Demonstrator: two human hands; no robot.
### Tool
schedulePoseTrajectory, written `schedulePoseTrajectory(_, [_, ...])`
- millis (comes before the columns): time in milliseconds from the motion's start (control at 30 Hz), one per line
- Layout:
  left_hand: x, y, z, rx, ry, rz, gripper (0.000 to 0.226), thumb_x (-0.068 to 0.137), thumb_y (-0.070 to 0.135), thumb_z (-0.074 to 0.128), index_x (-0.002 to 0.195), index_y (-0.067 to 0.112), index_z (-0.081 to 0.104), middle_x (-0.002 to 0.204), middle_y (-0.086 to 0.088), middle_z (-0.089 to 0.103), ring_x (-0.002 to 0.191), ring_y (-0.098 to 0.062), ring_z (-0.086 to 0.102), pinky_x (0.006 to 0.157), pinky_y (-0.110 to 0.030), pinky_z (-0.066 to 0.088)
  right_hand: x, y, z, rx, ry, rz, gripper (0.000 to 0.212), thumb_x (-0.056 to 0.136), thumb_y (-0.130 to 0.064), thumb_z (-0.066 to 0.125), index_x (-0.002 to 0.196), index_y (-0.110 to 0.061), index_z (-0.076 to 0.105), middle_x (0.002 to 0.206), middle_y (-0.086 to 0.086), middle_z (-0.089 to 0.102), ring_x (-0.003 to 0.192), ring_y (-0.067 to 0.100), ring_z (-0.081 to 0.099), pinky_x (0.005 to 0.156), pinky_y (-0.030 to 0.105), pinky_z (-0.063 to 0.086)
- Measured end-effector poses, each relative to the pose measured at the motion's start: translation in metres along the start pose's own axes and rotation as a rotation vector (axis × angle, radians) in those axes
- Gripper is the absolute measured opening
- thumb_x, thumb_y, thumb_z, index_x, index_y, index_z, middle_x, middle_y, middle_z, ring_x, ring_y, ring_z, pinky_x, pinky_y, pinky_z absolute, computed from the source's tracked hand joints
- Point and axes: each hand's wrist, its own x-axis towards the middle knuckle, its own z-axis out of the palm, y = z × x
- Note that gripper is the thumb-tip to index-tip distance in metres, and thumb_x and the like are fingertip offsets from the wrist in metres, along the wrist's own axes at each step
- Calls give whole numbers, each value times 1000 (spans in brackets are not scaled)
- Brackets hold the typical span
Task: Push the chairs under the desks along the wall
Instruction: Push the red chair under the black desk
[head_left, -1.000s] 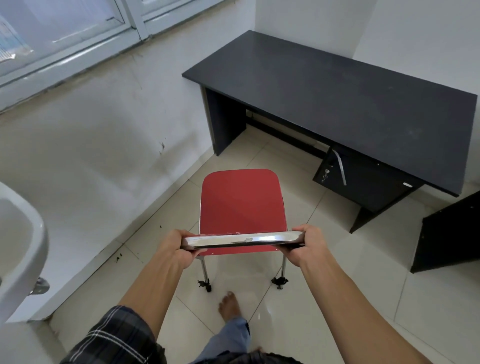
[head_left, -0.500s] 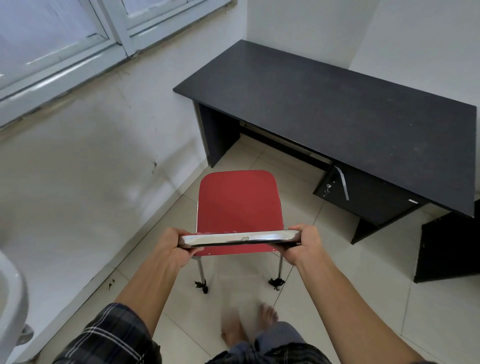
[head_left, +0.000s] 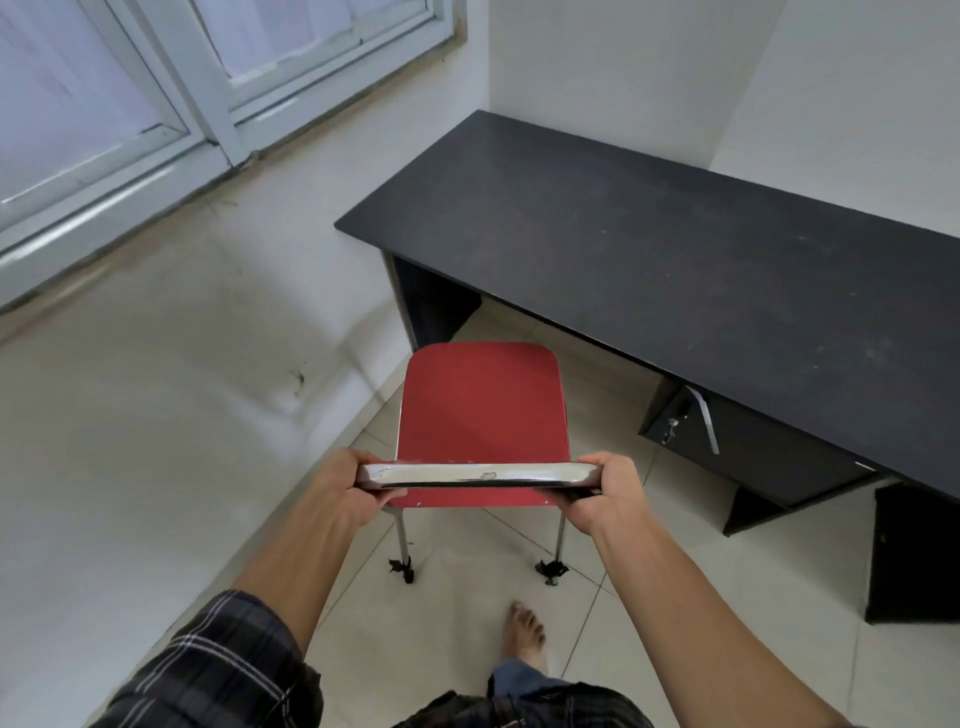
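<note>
**Both hands on the chair back, chair out in front of the desk**

Nearest the camera, a plaid sleeve (head_left: 218, 670) covers the left upper arm. A bare foot (head_left: 525, 631) stands on the pale tiled floor (head_left: 701, 623), just behind the chair's rear legs (head_left: 401, 545). Both bare forearms reach forward from the lower edge of the view.

The left hand (head_left: 345, 488) grips the left end of the chrome rail (head_left: 478, 475) along the top of the chair back, with its fingers wrapped round it. The right hand (head_left: 608, 493) grips the right end in the same way. Both hands are closed on the rail, one at each corner.

The chair (head_left: 480, 410) is seen from behind and above. It has a red seat and thin chrome legs that end in dark feet on the tiles. The front legs are hidden under the seat. The whole seat shows, out in front of the desk top and not under it. Its front edge points at the left end of the desk, close to the foot of the left side panel.

The desk (head_left: 649, 249) is long and black and stands in the corner of the room, with its back along the far wall. Under its right part hangs a drawer unit (head_left: 753, 457) with a slanted silver handle (head_left: 707, 423) and a key (head_left: 670, 428) in the lock. A second dark panel (head_left: 914, 556) stands at the right edge of the view, partly cut off.

To the left runs a scuffed white wall (head_left: 156, 389). Above it is a window (head_left: 208, 93) in a pale frame.
</note>
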Motion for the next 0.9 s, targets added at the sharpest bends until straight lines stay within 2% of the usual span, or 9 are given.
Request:
schedulePoseTrajectory(67, [5,15,13,8,-7,12,11,88,-8,40,81,-4,48,90,-24,52,116,-48,52,96,-56,47,6,-9,12,-3,1,0,34,86,6,44,120,5,51,117,27,58,96,49,60,73,66,51])
schedulePoseTrajectory(133, [13,28,24,15,-4,26,11,86,-11,40,83,-3,47,89,-24,54,110,-49,55,94,-58,47,12,-17,24,2,12,2,37,86,6,45,122,5,52,118,27,59,98,49,60,71,65,52])
schedulePoseTrajectory(267, [22,54,41,33,-11,41,10,87,-10,42,84,-3,48,87,-22,54,106,-49,54,95,-59,46,22,-26,45,-10,32,1,38,85,6,47,123,7,51,126,30,56,108,50,59,86,66,52])
schedulePoseTrajectory(467, [44,95,61,76,-21,36,8,86,-9,42,86,-4,48,89,-24,56,107,-51,55,91,-60,48,39,-35,81,20,51,-12,46,85,6,48,132,8,48,129,31,54,110,52,59,87,67,51])
schedulePoseTrajectory(567, [56,119,69,104,-31,39,8,86,-10,42,84,-4,48,88,-24,56,105,-49,56,94,-60,47,45,-35,104,59,55,-12,43,84,6,47,127,8,51,127,31,55,110,51,59,86,67,52])
schedulePoseTrajectory(733, [87,170,79,134,-42,16,9,85,-10,44,87,-2,48,101,-22,55,109,-49,54,94,-59,48,60,-25,149,95,71,-14,26,85,5,49,111,2,52,115,26,56,113,47,60,89,62,53])
schedulePoseTrajectory(800, [100,191,84,173,-47,13,9,85,-9,45,88,-2,49,105,-22,55,110,-49,55,93,-58,49,66,-21,166,145,62,-9,26,85,5,50,111,2,52,114,25,55,109,45,61,85,59,55])
schedulePoseTrajectory(900, [116,221,97,216,-71,29,11,85,-9,46,90,-1,50,100,-21,55,104,-49,57,90,-56,51,75,-20,190,224,46,-26,30,86,6,51,115,1,52,118,25,54,104,46,61,75,57,56])
